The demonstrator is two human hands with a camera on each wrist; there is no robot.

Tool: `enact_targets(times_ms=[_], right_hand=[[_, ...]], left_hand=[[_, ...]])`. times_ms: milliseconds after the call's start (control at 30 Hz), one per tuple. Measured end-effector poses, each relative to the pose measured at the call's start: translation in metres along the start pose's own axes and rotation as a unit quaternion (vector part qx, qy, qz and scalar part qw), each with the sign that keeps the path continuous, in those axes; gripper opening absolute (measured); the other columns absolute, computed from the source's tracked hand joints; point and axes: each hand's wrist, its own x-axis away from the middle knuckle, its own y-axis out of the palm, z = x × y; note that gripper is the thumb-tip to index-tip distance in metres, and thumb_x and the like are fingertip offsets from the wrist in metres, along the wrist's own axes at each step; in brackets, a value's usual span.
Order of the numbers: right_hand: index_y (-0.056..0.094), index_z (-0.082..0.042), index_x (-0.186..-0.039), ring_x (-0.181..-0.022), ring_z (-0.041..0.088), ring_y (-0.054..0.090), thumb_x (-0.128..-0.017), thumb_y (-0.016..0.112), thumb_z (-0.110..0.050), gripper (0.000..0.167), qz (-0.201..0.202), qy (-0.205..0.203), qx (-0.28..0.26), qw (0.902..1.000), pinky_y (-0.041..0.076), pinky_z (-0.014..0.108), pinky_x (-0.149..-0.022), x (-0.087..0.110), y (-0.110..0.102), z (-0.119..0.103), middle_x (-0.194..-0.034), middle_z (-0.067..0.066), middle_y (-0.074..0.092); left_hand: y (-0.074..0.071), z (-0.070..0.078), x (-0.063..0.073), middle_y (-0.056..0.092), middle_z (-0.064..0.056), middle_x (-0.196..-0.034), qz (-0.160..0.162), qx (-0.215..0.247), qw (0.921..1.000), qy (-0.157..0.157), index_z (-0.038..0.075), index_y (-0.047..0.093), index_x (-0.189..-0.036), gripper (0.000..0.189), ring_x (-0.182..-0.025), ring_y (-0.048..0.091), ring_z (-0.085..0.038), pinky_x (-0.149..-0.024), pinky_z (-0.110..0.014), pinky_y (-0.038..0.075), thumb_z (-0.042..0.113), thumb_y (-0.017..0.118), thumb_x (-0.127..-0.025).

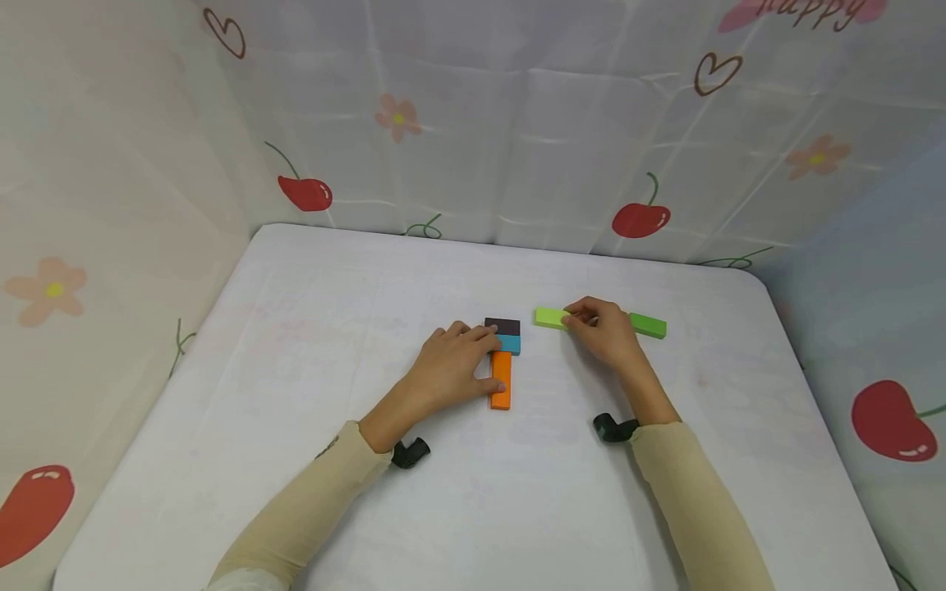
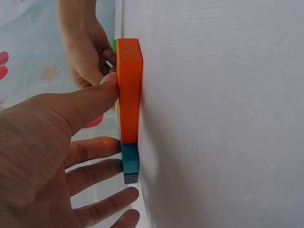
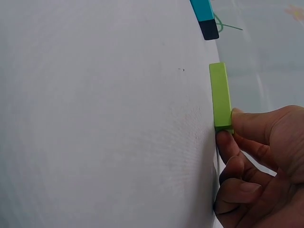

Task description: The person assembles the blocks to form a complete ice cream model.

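Observation:
My left hand rests on a small group of blocks in the middle of the table. Its thumb touches the orange block, and its fairly straight fingers touch the blue block. The blue block lies across the far end of the orange one, with a black block against its far side. To the right, my right hand pinches the near end of a lime green block between thumb and finger. A darker green block lies just right of that hand, partly hidden by it.
The blocks lie on a white-covered table. Curtains with cherries and flowers hang behind it and at both sides. Each wrist wears a small black camera close above the cloth.

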Motion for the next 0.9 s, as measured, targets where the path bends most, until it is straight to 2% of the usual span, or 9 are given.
enact_targets(times_ms=[200,900], right_hand=[[0.074,-0.01,-0.128,-0.106,0.03,0.062,-0.106,0.069,-0.026,0.028,-0.006,0.014,0.0,0.9999,0.049,0.039,-0.089,-0.003,0.005,-0.004,-0.115,0.015,0.072],[0.075,-0.009,-0.126,-0.103,0.031,0.062,-0.105,0.071,-0.025,0.027,-0.013,-0.012,-0.011,0.9998,0.05,0.039,-0.09,-0.013,0.016,-0.017,-0.113,0.016,0.072]], left_hand=[[0.0,0.0,0.0,0.052,0.002,-0.167,-0.001,-0.001,1.0,-0.001,0.026,0.067,-0.141,0.06,-0.142,0.054,-0.026,-0.115,-0.053,0.047,0.059,0.079,-0.093],[0.0,-0.001,0.0,0.054,0.002,-0.165,0.007,-0.004,1.0,0.003,0.026,0.068,-0.14,0.06,-0.139,0.056,-0.026,-0.111,-0.05,0.049,0.06,0.08,-0.092]])
